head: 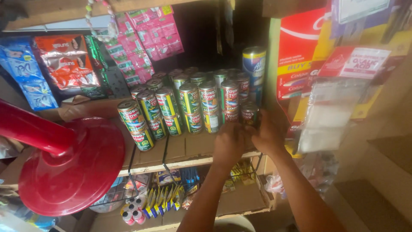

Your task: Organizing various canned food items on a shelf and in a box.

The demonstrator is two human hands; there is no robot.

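Red plastic stand (pixel 64 172), round base and thick stem: lower left of the frame, closest to the lens, covering part of the shelf front.

Left hand (pixel 229 144): lower centre, back to the camera, fingers curled toward the bottom right cans; whether it grips one cannot be told.

Right hand (pixel 268 135): just right of the left hand, touching it, fingers up against the small dark can (pixel 249 114) at the right end of the row; its grip is hidden.

Canned fish tins (pixel 189 101), green and yellow labels with red bands: centre of the frame, stacked two high in a curved row on the cardboard-lined shelf (pixel 184 150), with more tins behind.

Tall blue and yellow canister (pixel 254 64): upper centre, standing behind the tins.

Pink sachet strips (pixel 150 38): top centre, hanging.

Orange and blue sachet strips (pixel 51 64): upper left, hanging beside a green one.

Red and yellow toothpaste cartons (pixel 300 56): upper right, upright against the shelf post.

Clear plastic bags (pixel 326 116): right of centre, hanging under a red and white card (pixel 356 62).

Wire basket (pixel 128 189): lower centre left, below the shelf, beside small yellow packets (pixel 161 199) and thread spools (pixel 133 212).
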